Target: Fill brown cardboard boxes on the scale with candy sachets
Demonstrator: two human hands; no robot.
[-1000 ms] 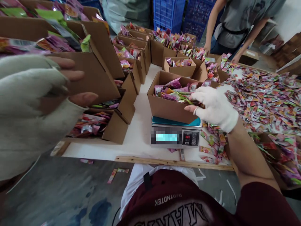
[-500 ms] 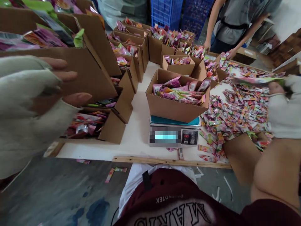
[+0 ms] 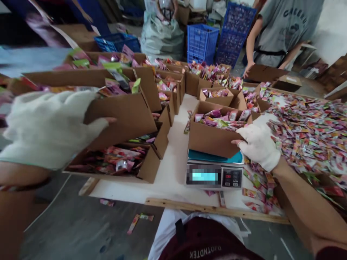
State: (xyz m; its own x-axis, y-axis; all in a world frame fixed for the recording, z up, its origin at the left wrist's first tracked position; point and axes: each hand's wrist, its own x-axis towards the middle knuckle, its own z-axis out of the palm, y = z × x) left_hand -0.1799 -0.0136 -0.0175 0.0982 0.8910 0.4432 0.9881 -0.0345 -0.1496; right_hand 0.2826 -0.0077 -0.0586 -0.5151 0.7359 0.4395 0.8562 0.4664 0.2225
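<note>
On a digital scale (image 3: 215,175) stands a cardboard box (image 3: 211,139) filled with small pink, purple and green sachets (image 3: 223,121). My right hand (image 3: 258,142), in a white glove with bare fingertips, grips the right front corner of that box. At the left my left hand (image 3: 54,126), gloved the same way, is at the front wall of another filled box (image 3: 121,115), its thumb stretched apart from the fingers. That box rests raised above a lower box (image 3: 146,166) of sachets. Whether the left fingers touch the wall I cannot tell.
Loose sachets (image 3: 306,144) spread thickly over the right of the white table (image 3: 173,151). Several filled boxes (image 3: 173,81) line its back. A co-worker (image 3: 284,32) holds a cardboard box at the back right. Blue crates (image 3: 202,41) and a big sack (image 3: 161,38) stand behind.
My right hand has come from above the loose sachets at the right to the box on the scale. My left hand remains at the left boxes. The view has shifted, showing more background.
</note>
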